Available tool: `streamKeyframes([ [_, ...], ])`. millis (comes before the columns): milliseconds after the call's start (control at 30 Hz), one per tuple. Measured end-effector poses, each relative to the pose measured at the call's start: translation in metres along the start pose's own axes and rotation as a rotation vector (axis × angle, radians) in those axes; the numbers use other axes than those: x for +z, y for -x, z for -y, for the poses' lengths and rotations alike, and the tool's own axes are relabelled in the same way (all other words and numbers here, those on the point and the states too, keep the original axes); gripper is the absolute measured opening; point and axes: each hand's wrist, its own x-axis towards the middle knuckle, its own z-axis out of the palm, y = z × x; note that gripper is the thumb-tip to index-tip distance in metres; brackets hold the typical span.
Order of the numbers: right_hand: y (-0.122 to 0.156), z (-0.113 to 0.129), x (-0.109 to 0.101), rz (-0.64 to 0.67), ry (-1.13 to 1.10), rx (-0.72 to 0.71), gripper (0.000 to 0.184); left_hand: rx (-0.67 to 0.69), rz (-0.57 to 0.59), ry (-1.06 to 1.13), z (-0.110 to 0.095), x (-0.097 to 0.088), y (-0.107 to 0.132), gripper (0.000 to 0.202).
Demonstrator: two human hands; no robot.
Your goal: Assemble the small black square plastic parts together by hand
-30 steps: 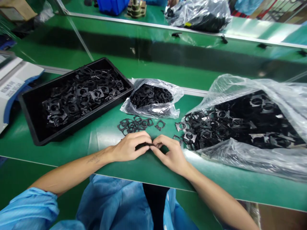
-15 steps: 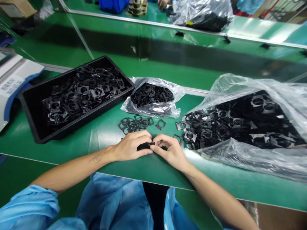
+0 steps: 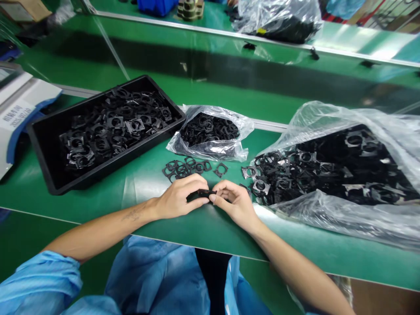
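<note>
My left hand [image 3: 180, 197] and my right hand [image 3: 234, 202] meet over the green table [image 3: 210, 227], both pinched on one small black plastic part [image 3: 205, 193] held between their fingertips. Just beyond the hands lies a small heap of flat black ring-shaped pieces [image 3: 185, 168]. To the right, square black frame parts spill from a large clear bag [image 3: 331, 168]. A smaller clear bag [image 3: 211, 133] of black rings lies behind the heap. A black tray [image 3: 42, 135] at the left holds several black frame parts.
A white and blue machine [image 3: 16, 113] stands at the far left edge. Behind runs a green conveyor belt [image 3: 229, 70]. Across it lies another clear bag of black parts [image 3: 278, 19], with a blue bin [image 3: 155, 6] nearby.
Both hands stay together on the black part and have lifted it slightly; the part now shows more between the fingertips. The view has shifted a little.
</note>
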Motion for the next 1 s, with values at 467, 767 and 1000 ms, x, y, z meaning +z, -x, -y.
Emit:
streamKeyframes([
  [467,0.0001,-0.0037,-0.0016,0.01,0.037,0.003,0.038,0.001,0.039,-0.033,0.0007,-0.0018,0.0,0.014],
  [767,0.0021,-0.0058,-0.0008,0.056,0.278,-0.095,0.032,-0.026,0.274,-0.204,0.0035,-0.002,0.003,0.014],
  [1000,0.0032,-0.0019,-0.001,0.059,0.342,-0.168,0.029,0.007,0.242,-0.175,0.0019,-0.0034,0.0024,0.017],
])
